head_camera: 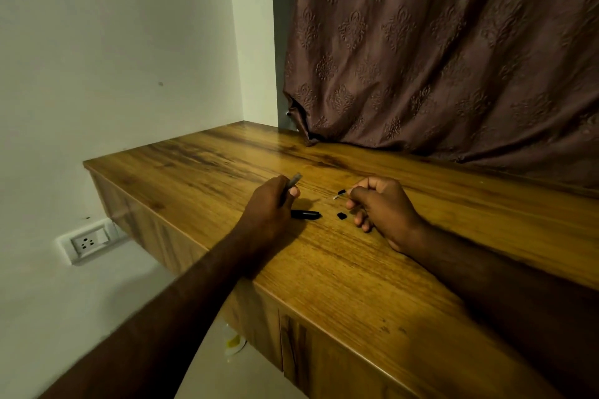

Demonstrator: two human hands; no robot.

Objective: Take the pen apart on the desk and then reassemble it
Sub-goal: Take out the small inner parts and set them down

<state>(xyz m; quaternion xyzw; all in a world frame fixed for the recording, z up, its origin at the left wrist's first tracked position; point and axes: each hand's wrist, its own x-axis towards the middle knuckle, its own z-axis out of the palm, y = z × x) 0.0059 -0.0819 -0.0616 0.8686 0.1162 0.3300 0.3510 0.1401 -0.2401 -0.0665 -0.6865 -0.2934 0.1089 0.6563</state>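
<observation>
Now, desk edge: the near rim of the wooden desk (324, 295) is carrying both forearms, probably so that the hands are staying steady over small parts.

Left hand: the left hand (272, 204) is closing around the grey barrel (293, 181) of the pen, whose open end is sticking out above the thumb and pointing away from the person; I judge it is being held up like this to receive the inner part again, or because that part is just out (which of the two, one picture is not telling).

Right hand: the right hand (384, 204) is pinching the refill with its dark tip piece (340, 194) between thumb and first finger, the other fingers curling loosely; the point is aiming toward the barrel but is well apart from it.

Parts on the desk: the black cap (305, 214) is lying flat between the two hands, and a small black piece (341, 215) is resting just beside the right fingers, both near enough to be reached easily.

Hidden: most of the barrel is sitting inside the left fist, and the refill's rear part is disappearing in the right hand.

Hard to see: the small black piece is too tiny to name surely.

Far side: a brown curtain (453, 58) is hanging down onto the back of the desk.
</observation>
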